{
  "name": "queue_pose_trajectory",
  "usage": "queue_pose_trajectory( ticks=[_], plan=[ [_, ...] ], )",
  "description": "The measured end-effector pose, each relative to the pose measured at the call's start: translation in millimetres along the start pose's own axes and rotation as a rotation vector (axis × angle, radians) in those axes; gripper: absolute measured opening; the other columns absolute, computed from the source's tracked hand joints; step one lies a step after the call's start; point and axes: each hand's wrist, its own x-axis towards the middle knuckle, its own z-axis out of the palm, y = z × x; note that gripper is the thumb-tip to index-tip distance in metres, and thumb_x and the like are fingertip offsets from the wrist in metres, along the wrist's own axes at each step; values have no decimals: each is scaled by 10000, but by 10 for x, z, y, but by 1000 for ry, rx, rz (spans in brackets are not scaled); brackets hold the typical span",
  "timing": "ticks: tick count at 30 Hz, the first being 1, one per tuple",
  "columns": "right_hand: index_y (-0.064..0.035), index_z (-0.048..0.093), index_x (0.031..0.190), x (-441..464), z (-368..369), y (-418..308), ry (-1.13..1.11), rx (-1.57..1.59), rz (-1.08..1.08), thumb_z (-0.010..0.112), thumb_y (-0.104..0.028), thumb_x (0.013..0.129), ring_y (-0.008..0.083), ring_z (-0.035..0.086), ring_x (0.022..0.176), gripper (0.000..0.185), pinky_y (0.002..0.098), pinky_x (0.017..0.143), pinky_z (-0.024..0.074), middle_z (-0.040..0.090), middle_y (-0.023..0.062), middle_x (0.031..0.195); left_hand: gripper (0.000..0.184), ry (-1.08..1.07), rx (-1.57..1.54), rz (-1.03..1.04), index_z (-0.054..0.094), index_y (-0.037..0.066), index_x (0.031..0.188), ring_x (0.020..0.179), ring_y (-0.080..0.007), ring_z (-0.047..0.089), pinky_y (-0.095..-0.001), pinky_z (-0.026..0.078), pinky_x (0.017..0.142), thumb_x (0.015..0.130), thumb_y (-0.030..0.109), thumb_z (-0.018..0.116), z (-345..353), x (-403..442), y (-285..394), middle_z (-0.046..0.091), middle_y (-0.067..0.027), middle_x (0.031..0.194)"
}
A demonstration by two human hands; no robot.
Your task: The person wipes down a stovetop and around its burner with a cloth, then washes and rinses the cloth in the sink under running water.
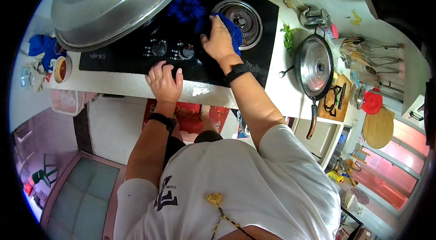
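Observation:
My right hand (219, 42) presses a blue cloth (235, 36) onto the black glass gas cooktop (213, 70), beside the left rim of the round burner (247, 22). Part of the cloth bunches out past my fingers toward the burner. My left hand (164, 81) lies on the cooktop's front edge, fingers spread and holding nothing. Just beyond it are two control knobs, the left knob (159, 48) and the right knob (186, 51). A big domed metal lid (118, 2) covers the cooktop's left side.
Right of the cooktop, a lidded frying pan (314, 65) has its handle jutting past the counter edge. Green leaves (288, 38) and a metal kettle (314, 17) sit behind it. A black pan support (335, 99) rests on a wooden board. At far left stands a bowl (61, 69).

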Motion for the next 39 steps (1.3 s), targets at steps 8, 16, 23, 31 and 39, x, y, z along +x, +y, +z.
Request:
queue_pose_trajectory(
  ticks=[8, 16, 23, 31, 39],
  plan=[
    [26, 410, 1405, 119, 14, -93, -158, -265, -1, 734, -195, 731, 401, 461, 1290, 780, 417, 1053, 406, 418, 329, 1409, 252, 8, -3, 70, 628, 63, 950, 1054, -348, 514, -472, 378, 934, 875, 303, 646, 6, -13, 14, 589, -142, 1130],
    [9, 571, 1223, -245, -83, 152, -84, -276, -98, 584, -108, 804, 334, 564, 1087, 436, 416, 878, 515, 549, 192, 1319, 218, 59, 11, 106, 608, 86, 889, 1023, -335, 531, -462, 407, 882, 827, 283, 679, 100, -35, -37, 597, -124, 1086],
    [-75, 615, 1134, -514, -474, 451, -199, -254, -148, 516, -74, 843, 332, 573, 1020, 307, 426, 822, 526, 617, 93, 1234, 222, 58, 3, 90, 607, 53, 891, 1005, -365, 548, -486, 412, 871, 844, 263, 664, 47, 0, 36, 612, -178, 1047],
    [-74, 619, 1113, -810, -834, 914, -108, -18, -136, 591, 65, 713, 351, 585, 944, 424, 422, 836, 502, 643, 139, 1091, 208, 76, 4, 81, 598, 78, 882, 1031, -338, 522, -474, 408, 898, 845, 273, 660, 62, 29, 41, 588, -133, 1087],
    [-25, 589, 1050, -801, -1062, 1127, 368, 158, 314, 672, -8, 776, 380, 615, 937, 287, 402, 857, 498, 644, 181, 977, 217, 69, 35, 109, 590, 81, 892, 1020, -336, 522, -466, 414, 884, 848, 281, 661, 64, -11, 36, 585, -131, 1084]
  ],
)
